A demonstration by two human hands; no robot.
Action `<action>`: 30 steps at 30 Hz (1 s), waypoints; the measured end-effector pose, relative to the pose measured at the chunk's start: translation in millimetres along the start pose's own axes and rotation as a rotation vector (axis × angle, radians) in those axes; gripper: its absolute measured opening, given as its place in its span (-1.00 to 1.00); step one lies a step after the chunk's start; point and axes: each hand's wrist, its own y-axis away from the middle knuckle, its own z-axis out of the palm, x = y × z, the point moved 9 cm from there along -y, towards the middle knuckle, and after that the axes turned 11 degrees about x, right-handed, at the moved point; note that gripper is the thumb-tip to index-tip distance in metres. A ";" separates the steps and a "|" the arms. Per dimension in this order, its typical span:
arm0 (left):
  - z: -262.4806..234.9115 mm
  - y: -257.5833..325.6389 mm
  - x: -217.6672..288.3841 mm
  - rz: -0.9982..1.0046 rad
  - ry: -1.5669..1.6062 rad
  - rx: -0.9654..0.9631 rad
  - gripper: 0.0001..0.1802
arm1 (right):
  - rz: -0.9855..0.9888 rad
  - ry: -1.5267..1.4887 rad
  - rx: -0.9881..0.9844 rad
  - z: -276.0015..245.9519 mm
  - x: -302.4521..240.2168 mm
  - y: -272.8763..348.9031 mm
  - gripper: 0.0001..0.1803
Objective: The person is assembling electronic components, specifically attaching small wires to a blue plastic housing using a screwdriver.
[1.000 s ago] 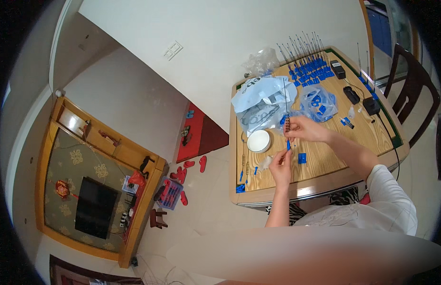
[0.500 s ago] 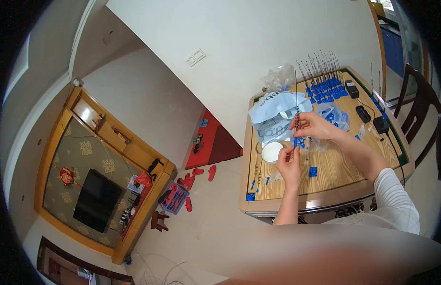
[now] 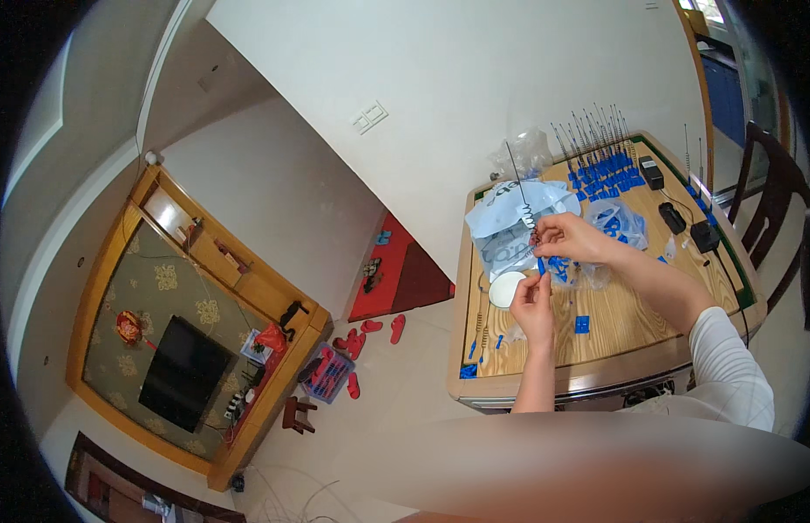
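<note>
1. Right hand [image 3: 569, 237] is raised over the tabletop [image 3: 614, 336], fingers pinching the coiled lower end of a thin wire antenna [image 3: 520, 190] that sticks up and away.
2. Left hand [image 3: 534, 305] sits just below, fingers pinching a small blue plastic piece [image 3: 541, 267] close to the antenna's lower end.
3. Step in hand, as I judge it: fitting the blue piece onto the antenna base, not yet seated.
4. Next move likely calls for lining up both ends and pushing gently.
5. Nearby: white dish [image 3: 507, 288], crumpled plastic bag [image 3: 510, 228], row of finished antennas on blue bases [image 3: 601, 170].
</note>
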 end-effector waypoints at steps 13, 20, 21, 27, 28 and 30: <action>0.1 -1.5 5.0 0.021 0.076 0.039 -0.92 | -0.094 0.149 -0.030 1.0 -3.3 2.2 -0.81; 3.5 -0.4 5.9 0.030 0.077 0.032 -0.92 | -0.097 0.193 -0.039 1.8 -0.8 2.5 -0.83; 3.4 -0.2 5.6 0.030 0.077 0.032 -0.92 | -0.100 0.202 -0.039 1.9 -1.5 2.8 -0.83; 0.9 0.5 2.5 0.039 0.035 0.044 -0.92 | -0.081 0.233 -0.060 1.6 -5.1 6.4 -0.84; 0.2 0.3 2.1 0.052 0.043 0.047 -0.91 | -0.080 0.234 -0.061 1.1 -4.9 6.8 -0.84; -1.4 0.4 0.4 0.066 0.053 0.052 -0.89 | -0.066 0.227 -0.069 0.3 -3.0 8.1 -0.83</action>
